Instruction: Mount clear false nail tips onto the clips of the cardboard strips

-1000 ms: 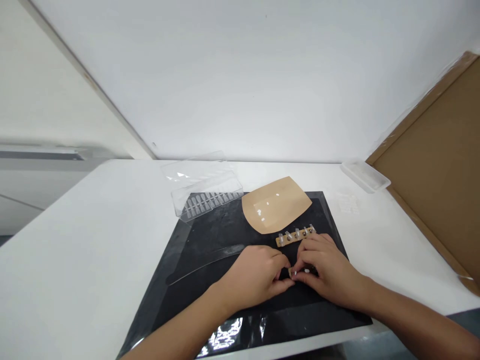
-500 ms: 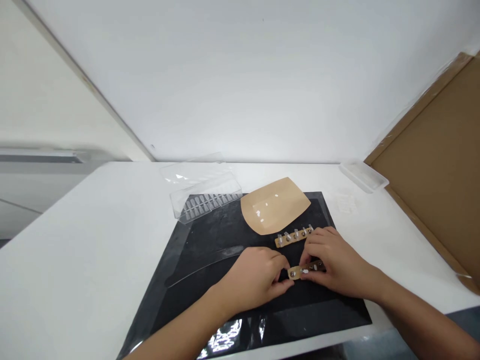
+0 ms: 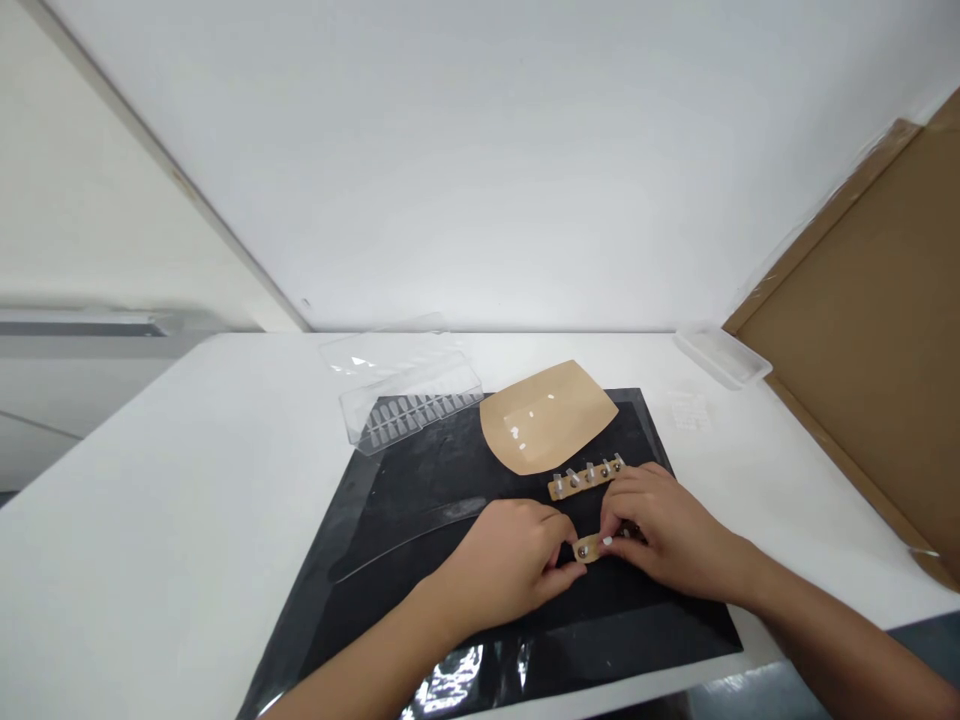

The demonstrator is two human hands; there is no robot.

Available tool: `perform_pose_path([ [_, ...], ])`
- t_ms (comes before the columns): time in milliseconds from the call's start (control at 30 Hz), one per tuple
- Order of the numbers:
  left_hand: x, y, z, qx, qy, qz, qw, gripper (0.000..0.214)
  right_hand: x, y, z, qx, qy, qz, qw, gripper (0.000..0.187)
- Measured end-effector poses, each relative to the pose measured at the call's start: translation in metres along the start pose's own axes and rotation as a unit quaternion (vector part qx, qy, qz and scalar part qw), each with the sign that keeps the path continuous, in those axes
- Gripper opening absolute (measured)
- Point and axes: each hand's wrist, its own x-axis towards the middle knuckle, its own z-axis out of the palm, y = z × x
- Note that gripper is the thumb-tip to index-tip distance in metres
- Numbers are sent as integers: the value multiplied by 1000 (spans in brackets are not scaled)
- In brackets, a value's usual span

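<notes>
A short wooden strip [image 3: 589,549] with round metal studs lies low over the black mat, largely covered by my fingers. My left hand [image 3: 517,560] is closed, pinching the strip's left end between thumb and fingers. From the other side my right hand [image 3: 652,520] bends over the strip, its thumb and fingertips closed on a small white piece [image 3: 607,541] beside a stud. Just behind lies a second wooden strip [image 3: 570,488], bearing a row of small clear upright pieces [image 3: 590,472] on metal studs. The right part of the nearer strip is hidden.
A tan sheet [image 3: 566,415] with several white bits lies at the black mat's [image 3: 420,550] back edge. Left of it are a clear case of nail tips [image 3: 412,410] and a clear lid [image 3: 382,345]. A white tray [image 3: 724,357] stands near the cardboard [image 3: 862,290].
My right fingers have shifted slightly left along the strip and now cover more of its studs, closing at the small white piece. My left hand keeps its hold. The view tilts slightly.
</notes>
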Motion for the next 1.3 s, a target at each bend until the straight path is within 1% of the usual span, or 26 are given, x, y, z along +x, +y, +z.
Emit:
perform_pose_path([
  [100,0,0,1,1,-3,-1,1000,18,-1,-1,-1,26,17,12,999,15],
  [233,0,-2,-2,-2,-8,3,1000,14,-2,2,-1,58,67,38,995,11],
  [367,-1,-7,-7,-5,12,26,1000,21,-2,4,-1,101,124,39,986,9],
  [433,-2,-7,-10,-14,45,59,997,22,-2,3,-1,116,139,32,983,10],
  [467,-3,-7,-10,-20,70,78,994,19,-1,3,-1,120,143,28,982,11],
  [567,-3,-3,-11,-46,165,131,976,7,0,1,0,123,140,9,983,13],
  [600,-4,-1,-11,-56,195,144,969,8,0,1,1,125,135,1,983,13],
  [667,-4,2,-11,-75,238,162,955,16,1,0,2,130,126,-16,983,13],
  [733,-3,5,-11,-89,255,171,947,23,1,0,4,136,118,-29,983,13],
  [800,-3,6,-12,-102,245,180,947,26,1,-1,4,142,108,-38,983,11],
  [900,-3,6,-12,-114,206,194,953,23,2,-4,4,152,93,-51,983,11],
  [967,-3,6,-11,-116,191,190,956,22,3,-5,4,153,89,-56,983,13],
  [1100,-3,6,-9,-134,193,169,957,16,3,-5,5,148,85,-62,983,11],
  [1300,-2,7,-15,-155,175,174,956,13,2,-5,3,149,60,-69,985,10],
])
